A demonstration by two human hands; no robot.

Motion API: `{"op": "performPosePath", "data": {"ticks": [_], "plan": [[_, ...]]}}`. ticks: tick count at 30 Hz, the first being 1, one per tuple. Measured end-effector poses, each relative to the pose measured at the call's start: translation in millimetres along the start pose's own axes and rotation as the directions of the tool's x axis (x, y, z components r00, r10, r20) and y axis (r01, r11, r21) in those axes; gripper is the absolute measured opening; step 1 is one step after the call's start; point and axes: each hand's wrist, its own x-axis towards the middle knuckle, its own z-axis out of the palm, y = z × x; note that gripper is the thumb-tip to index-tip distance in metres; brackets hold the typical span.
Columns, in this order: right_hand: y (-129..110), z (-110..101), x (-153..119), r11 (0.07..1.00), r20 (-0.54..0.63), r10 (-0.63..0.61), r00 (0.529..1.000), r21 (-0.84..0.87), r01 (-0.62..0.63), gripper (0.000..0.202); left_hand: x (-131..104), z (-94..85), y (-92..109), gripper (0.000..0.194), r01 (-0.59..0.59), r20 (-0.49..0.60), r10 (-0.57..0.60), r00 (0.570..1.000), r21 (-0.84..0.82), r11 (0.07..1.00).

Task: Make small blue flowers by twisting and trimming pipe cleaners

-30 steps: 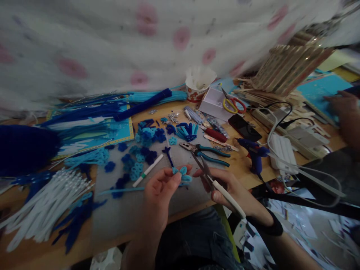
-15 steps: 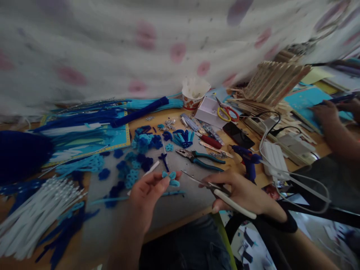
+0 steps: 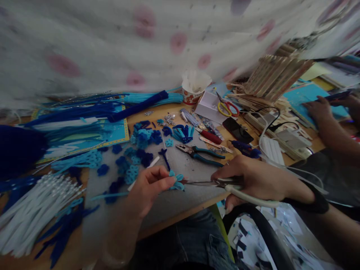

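My left hand point(image 3: 153, 187) pinches a light-blue pipe-cleaner flower point(image 3: 177, 182) between thumb and fingertips, over the front of the grey mat point(image 3: 191, 204). My right hand point(image 3: 244, 178) is closed around long-nose pliers point(image 3: 244, 197) with cream handles. The thin tips of the pliers reach the right side of the flower; whether they grip it I cannot tell. Just beyond the flower lies a dark-blue pipe-cleaner piece point(image 3: 164, 158). Blue-handled pliers point(image 3: 199, 154) rest behind my right hand. Finished-looking dark and light blue flowers point(image 3: 132, 174) cluster left of my left hand.
White stems point(image 3: 36, 213) and blue pipe cleaners point(image 3: 95, 112) cover the left side. Toward the back stand a paper cup point(image 3: 194, 92) and a white box point(image 3: 210, 107) with scissors point(image 3: 229, 108). A glue gun point(image 3: 244, 148) and cables lie right, near another person's hand point(image 3: 317, 110).
My right hand has shifted slightly, bringing the plier tips from apart to against the flower. The flower in my left hand has moved slightly right and turned. The glue gun's visible position has changed.
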Motion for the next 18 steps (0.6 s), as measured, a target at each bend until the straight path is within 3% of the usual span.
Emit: {"op": "performPosePath", "data": {"ticks": [3, 7, 18], "plan": [[-1.7, -4.1, 1.7, 0.999, 0.162, 0.032, 0.986, 0.020, -0.036, 0.035, 5.2, -3.0, 4.2, 0.022, -0.003, 0.055, 0.002, 0.998, 0.017, 1.000], [-0.8, -5.6, 4.0, 0.999, 0.159, 0.037, 0.987, -0.003, -0.037, 0.038, 10.1, -6.1, 8.2, 0.017, 0.006, 0.106, -0.011, 0.994, 0.048, 0.999], [4.1, -8.2, 5.3, 0.997, 0.200, -0.001, 0.980, -0.075, 0.017, 0.033, 14.8, -0.3, 12.2, 0.023, 0.028, 0.111, -0.038, 0.993, 0.093, 0.995]]}}
